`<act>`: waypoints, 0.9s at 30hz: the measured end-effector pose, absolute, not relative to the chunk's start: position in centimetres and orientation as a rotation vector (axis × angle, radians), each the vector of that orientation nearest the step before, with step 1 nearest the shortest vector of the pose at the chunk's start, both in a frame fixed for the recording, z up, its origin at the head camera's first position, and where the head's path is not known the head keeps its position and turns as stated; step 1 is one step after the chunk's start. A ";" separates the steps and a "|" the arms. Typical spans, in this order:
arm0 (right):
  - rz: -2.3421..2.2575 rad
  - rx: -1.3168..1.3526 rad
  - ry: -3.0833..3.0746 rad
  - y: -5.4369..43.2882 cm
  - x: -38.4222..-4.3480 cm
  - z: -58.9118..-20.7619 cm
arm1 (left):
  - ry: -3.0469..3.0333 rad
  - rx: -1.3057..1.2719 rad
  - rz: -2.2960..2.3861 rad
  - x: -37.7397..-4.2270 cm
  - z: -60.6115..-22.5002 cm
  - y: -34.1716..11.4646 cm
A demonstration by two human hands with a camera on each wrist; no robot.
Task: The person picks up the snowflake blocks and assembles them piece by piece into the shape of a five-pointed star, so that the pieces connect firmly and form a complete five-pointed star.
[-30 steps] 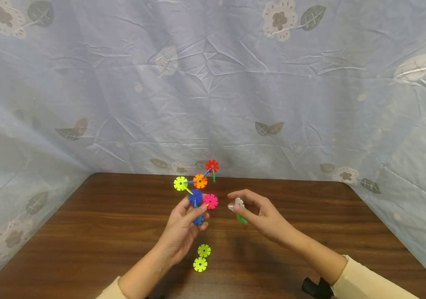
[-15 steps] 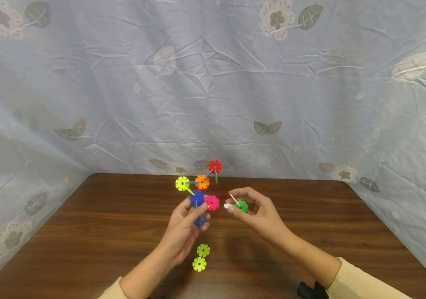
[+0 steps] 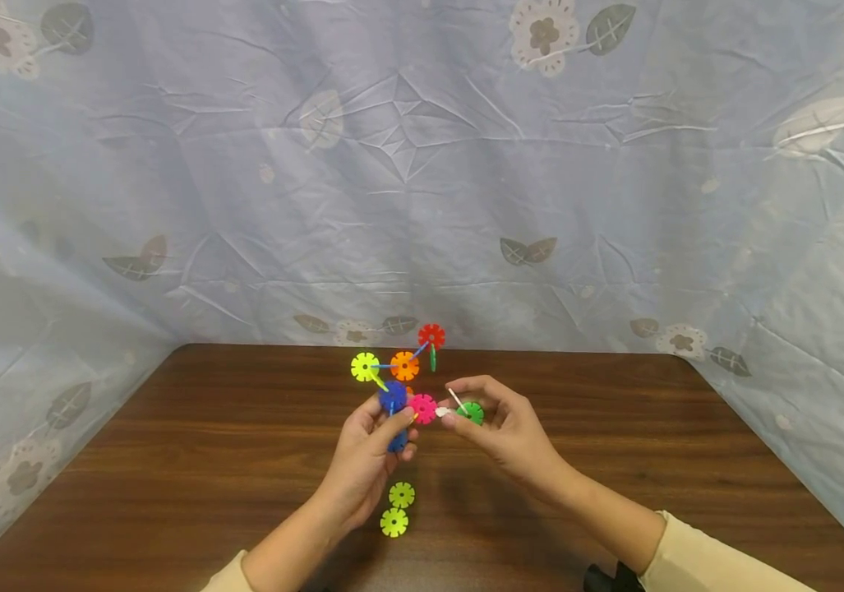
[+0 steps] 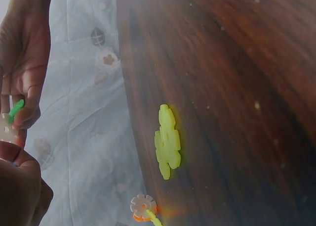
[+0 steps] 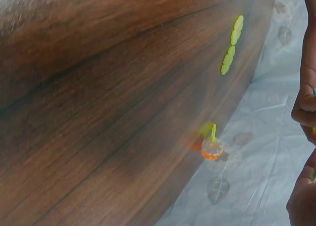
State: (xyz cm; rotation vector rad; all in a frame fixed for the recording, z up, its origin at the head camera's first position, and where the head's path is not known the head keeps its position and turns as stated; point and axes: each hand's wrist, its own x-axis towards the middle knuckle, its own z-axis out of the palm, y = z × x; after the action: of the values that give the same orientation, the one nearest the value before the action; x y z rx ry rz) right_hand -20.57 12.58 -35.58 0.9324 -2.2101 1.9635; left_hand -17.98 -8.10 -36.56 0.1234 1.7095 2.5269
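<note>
Though wrist views crop them, the head view shows hands (image 3: 364, 450) (image 3: 516, 421) gripping discs (image 3: 394, 395) (image 3: 475, 410).

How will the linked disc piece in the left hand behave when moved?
The linked disc piece may wobble: its red disc sticks out unsupported beyond the left hand. A knock could loosen it, since notched parts appear joined at edges. Parts seen edge-on look thin, so it's probably light.
</note>
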 end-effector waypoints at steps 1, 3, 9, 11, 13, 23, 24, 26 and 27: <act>1.971 0.920 -2.215 12.5 -20.5 -35.6 | 1.712 0.118 2.529 -18.0 -36.6 -8.1; 1.987 0.891 -2.225 12.5 -20.4 -35.6 | 1.718 0.107 2.532 -18.0 -36.6 -8.0; 2.007 0.818 -2.243 12.3 -20.2 -35.7 | 1.726 0.102 2.549 -17.9 -36.7 -7.9; 1.996 0.816 -2.236 12.3 -20.1 -35.8 | 1.729 0.105 2.552 -17.9 -36.7 -7.9; 1.986 0.826 -2.223 12.2 -20.2 -35.8 | 1.738 0.107 2.550 -17.9 -36.8 -7.9; 1.977 0.798 -2.259 11.8 -20.1 -35.8 | 1.765 0.104 2.522 -17.8 -37.0 -7.9; 1.981 0.782 -2.267 11.7 -20.1 -35.7 | 1.767 0.105 2.522 -17.8 -37.0 -7.8; 1.991 0.749 -2.285 11.5 -19.9 -35.7 | 1.771 0.105 2.524 -17.8 -37.0 -7.8; 1.994 0.730 -2.296 11.4 -19.9 -35.6 | 1.773 0.106 2.526 -17.8 -37.0 -7.8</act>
State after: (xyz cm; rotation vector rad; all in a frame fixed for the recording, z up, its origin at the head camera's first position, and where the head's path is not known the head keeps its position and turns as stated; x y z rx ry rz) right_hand -19.87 11.41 -35.63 0.7304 -2.2958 1.9941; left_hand -17.82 -7.81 -37.02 0.1057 1.7730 2.5263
